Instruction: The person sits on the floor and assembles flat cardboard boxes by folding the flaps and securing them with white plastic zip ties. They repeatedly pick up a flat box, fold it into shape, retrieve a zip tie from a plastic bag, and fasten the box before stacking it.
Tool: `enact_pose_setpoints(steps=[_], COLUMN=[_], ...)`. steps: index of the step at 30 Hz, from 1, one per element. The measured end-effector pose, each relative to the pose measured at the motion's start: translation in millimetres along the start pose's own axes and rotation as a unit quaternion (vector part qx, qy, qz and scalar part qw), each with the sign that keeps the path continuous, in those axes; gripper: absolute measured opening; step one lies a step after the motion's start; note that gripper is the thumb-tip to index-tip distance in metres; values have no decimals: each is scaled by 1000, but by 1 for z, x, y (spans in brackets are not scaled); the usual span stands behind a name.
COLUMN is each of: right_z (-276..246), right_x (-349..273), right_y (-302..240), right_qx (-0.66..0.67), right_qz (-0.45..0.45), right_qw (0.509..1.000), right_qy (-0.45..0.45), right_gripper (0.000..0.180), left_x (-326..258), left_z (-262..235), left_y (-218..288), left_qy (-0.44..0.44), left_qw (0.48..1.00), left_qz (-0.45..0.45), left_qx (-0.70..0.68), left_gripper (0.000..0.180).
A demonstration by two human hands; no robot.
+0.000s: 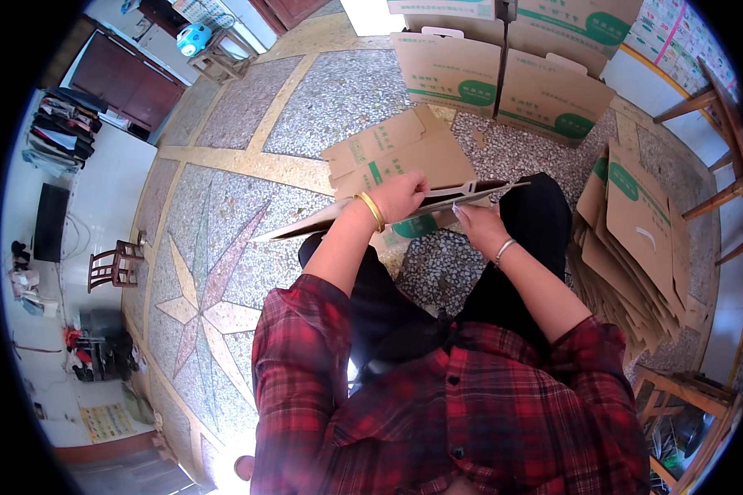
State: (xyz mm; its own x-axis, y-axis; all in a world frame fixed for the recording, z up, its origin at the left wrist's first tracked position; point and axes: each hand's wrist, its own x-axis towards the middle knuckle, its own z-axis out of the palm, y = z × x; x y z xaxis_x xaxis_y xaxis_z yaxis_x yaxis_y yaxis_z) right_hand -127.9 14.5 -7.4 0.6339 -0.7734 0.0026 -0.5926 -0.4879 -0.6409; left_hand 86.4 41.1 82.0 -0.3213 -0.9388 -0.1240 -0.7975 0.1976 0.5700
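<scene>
In the head view, the left hand (398,196) grips the top edge of a flat brown cardboard box blank (371,210) held level above the lap, while the right hand (479,221) pinches its underside near the right end. Below lies a speckled terrazzo floor with a star inlay (215,289), with folded brown cartons (627,247) stacked at right and assembled boxes (504,74) ahead.

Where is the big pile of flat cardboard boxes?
In the head view, the pile of flat cardboard boxes lies on the speckled floor at the person's right, beside the right hand and in front of a wooden chair.
</scene>
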Motion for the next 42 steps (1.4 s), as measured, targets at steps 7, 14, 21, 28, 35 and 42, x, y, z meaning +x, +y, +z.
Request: enact_pose_setpoints(steps=[7,14,21,28,35,42], right_z=[1,0,12,40,42,36], right_x=[18,21,41,36,26,15], right_y=[13,21,27,51,53,50], right_qx=[-110,-123,-108,-47,24,0], right_qz=[20,-4,3,-30,-20,-38], right_qw=[994,992,993,991,996,996], right_qy=[-20,1,53,125,85,75], right_gripper=[28,26,28,25,23,20], left_x=[31,42,40,42,54,70], left_z=[-8,1,16,21,10,35], left_y=[6,-6,-17,-10,11,-8], left_qy=[-89,-104,31,-34,-169,-143], left_qw=[961,968,997,997,975,987], left_qz=[-188,-154,41,-20,-145,-38], left_qx=[-183,-168,-63,-61,-8,65], left_gripper=[20,20,19,18,24,25])
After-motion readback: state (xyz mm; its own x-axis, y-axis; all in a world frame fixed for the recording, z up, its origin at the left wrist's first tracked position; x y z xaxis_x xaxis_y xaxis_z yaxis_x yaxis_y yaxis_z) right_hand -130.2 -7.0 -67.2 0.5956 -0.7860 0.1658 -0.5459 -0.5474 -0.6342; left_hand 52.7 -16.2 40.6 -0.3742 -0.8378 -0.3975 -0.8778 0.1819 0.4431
